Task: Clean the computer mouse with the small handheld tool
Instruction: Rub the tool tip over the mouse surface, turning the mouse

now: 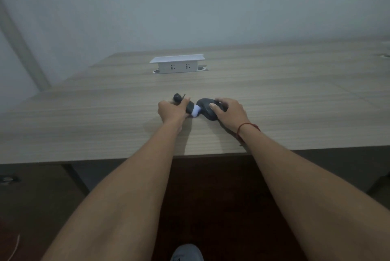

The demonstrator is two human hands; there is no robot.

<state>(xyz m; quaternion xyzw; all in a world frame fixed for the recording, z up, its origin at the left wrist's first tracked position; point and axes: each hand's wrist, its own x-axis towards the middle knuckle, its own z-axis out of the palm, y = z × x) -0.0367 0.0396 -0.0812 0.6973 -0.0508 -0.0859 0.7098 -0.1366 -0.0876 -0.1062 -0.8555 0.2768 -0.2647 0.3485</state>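
Note:
A dark grey computer mouse (205,107) lies on the wooden desk (105,125), a little in from its front edge. My right hand (229,112) rests on the mouse's right side and grips it, thumb on top. My left hand (172,111) is closed around a small dark handheld tool (190,106). The tool's white tip (195,111) touches the mouse's left side. The tool's rounded black rear end (176,97) sticks out behind my left hand.
A white pop-up socket box (178,63) stands at the desk's middle back, well beyond the hands. The desk's front edge runs just below my wrists. A shoe (186,253) shows on the dark floor under the desk.

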